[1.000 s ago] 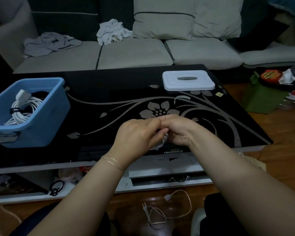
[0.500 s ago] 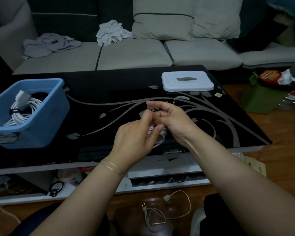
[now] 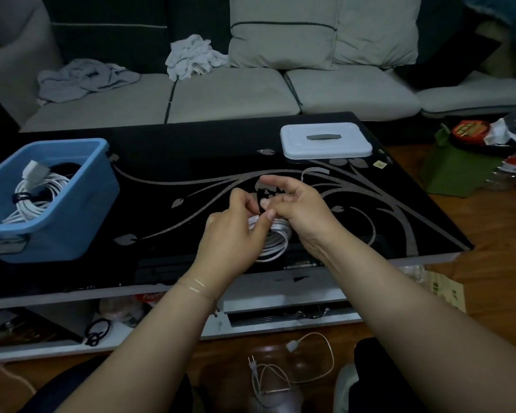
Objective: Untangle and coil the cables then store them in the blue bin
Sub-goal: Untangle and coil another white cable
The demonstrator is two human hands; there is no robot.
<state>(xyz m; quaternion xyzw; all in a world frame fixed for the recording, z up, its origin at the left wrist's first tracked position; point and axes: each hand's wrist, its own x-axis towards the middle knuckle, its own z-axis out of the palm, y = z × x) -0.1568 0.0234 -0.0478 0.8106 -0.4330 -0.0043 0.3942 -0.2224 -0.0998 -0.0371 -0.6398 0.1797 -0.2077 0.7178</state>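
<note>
Both grips on the white cable coil (image 3: 276, 239): our right hand (image 3: 301, 208) holds the loops bunched, our left hand (image 3: 236, 234) pinches a strand near the surface's (image 3: 191, 150) front edge, probably securing it for the blue bin (image 3: 72, 210), far left.

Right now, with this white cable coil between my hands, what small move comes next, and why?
Probably wrap the loose end round the white cable coil that the left hand and right hand hold, since the open blue plastic bin holds a tied coil.
</note>
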